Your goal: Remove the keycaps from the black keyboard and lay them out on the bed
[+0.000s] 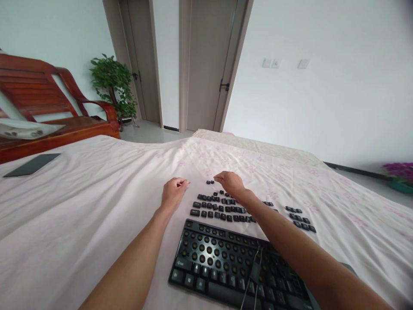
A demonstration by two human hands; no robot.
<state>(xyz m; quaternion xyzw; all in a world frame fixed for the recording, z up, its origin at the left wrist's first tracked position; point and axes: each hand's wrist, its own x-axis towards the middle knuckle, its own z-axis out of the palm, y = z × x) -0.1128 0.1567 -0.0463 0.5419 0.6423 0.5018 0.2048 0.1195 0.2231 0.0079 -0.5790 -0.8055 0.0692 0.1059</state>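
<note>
**A:** Position of the hands?

**B:** Both are stretched out past the keyboard point(206, 254), which lies near the body on the pale sheet point(80, 193). The left hand point(174, 191) rests on the cloth just left of the caps. Its fingers are curled in and the tips are drawn to the thumb. It is too small to tell whether a cap sits in that pinch.

**A:** And the right?

**B:** The right hand point(230, 183) is palm down over the far edge of the loose keycaps point(222, 211). Its fingers are bent loosely and held close together, gripping nothing I can see. The tips lie just beside two stray caps point(210, 182) at the top of the layout. I cannot tell if they are touching.

**A:** Why are the caps laid out like that?

**B:** They sit in rows between the keyboard and the hands, with a smaller cluster point(301, 217) off to the right. My reading is that the rows copy the board's own order, so each cap keeps its place. Many sockets on the board are bare and show round stems. The bottom row and right end keep their caps.

**A:** Anything on the board itself?

**B:** A thin cable point(256, 262) is draped across its middle.

**A:** Surroundings?

**B:** There is a dark flat slab point(32, 165) at far left on the sheet, well apart from the work. Beyond it are a wooden bench point(48, 107), a potted plant point(112, 82) and two closed doors point(206, 64).
</note>
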